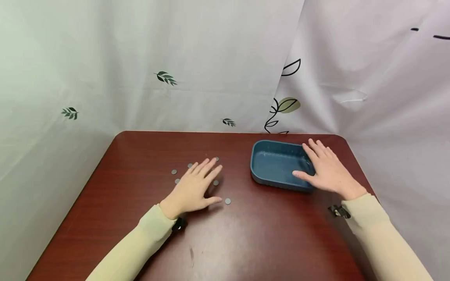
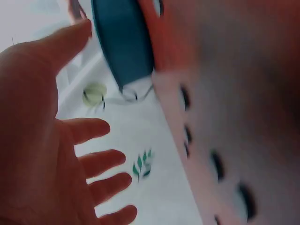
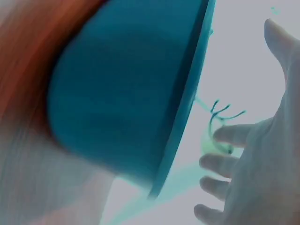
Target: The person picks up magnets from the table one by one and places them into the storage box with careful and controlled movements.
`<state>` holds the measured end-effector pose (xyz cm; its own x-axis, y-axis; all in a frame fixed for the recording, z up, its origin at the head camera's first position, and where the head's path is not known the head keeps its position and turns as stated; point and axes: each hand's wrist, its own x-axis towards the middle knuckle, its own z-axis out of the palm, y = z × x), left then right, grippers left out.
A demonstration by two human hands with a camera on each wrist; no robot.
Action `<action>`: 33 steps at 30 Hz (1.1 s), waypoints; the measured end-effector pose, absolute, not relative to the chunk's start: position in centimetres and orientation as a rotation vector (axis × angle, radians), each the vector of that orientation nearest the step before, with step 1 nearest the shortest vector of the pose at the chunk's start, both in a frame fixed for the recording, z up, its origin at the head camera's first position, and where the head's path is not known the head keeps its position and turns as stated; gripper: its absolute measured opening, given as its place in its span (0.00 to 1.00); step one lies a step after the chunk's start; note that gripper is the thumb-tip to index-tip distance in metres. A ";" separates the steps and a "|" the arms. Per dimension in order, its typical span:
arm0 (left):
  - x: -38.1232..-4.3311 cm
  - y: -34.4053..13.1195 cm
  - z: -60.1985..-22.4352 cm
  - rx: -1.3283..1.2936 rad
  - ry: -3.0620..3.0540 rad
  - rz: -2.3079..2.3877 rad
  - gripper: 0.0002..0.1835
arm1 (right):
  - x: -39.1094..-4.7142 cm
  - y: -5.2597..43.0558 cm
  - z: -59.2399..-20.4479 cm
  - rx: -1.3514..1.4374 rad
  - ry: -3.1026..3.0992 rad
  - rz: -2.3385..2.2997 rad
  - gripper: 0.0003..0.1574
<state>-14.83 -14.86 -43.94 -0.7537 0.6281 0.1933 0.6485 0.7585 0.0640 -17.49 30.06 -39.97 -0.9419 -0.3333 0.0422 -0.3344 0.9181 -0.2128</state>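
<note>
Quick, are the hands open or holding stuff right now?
Left hand: open, holding nothing, near the grey discs.
Right hand: open, holding nothing, above the blue dish.

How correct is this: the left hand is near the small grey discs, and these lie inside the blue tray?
Not fully: the discs lie on the table, not in the tray, as the head view shows. The left hand is indeed near them.

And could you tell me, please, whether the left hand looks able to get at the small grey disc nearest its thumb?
Probably yes: the disc lies on the table just past the thumb of the left hand, with nothing visible between them, and the fingers are spread and hold nothing.
</note>
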 end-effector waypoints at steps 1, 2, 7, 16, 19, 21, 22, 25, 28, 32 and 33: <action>-14.7 -14.4 -44.0 -1.059 -2.770 -0.212 0.49 | -17.9 30.5 -40.0 0.541 -3.078 0.356 0.66; -14.5 -13.9 -44.1 -1.093 -2.745 -0.234 0.47 | -18.3 30.9 -40.0 0.552 -3.078 0.367 0.65; -13.5 -12.4 -44.6 -1.206 -2.655 -0.294 0.40 | -20.2 32.1 -40.3 0.596 -3.054 0.411 0.54; -12.6 -11.3 -45.0 -1.332 -2.635 -0.357 0.30 | -22.2 32.5 -40.1 0.604 -2.970 0.348 0.32; -12.4 -11.1 -45.6 -1.362 -2.644 -0.348 0.25 | -21.9 32.6 -40.1 0.563 -2.975 0.353 0.28; -12.5 -11.0 -46.0 -1.373 -2.643 -0.329 0.23 | -21.7 32.8 -40.2 0.544 -2.973 0.360 0.25; -12.5 -10.9 -46.1 -1.376 -2.638 -0.318 0.22 | -21.7 32.8 -40.3 0.530 -2.974 0.371 0.24; -12.7 -10.9 -46.3 -1.382 -2.617 -0.295 0.20 | -21.3 32.8 -40.5 0.491 -2.991 0.418 0.21; -12.9 -10.9 -46.3 -1.386 -2.614 -0.279 0.16 | -20.9 32.6 -40.7 0.457 -3.023 0.486 0.19; -12.9 -11.0 -46.3 -1.390 -2.628 -0.250 0.12 | -20.1 32.3 -41.1 0.459 -3.044 0.559 0.17; -12.9 -11.0 -46.3 -1.391 -2.632 -0.241 0.11 | -19.9 32.2 -41.2 0.467 -3.041 0.571 0.16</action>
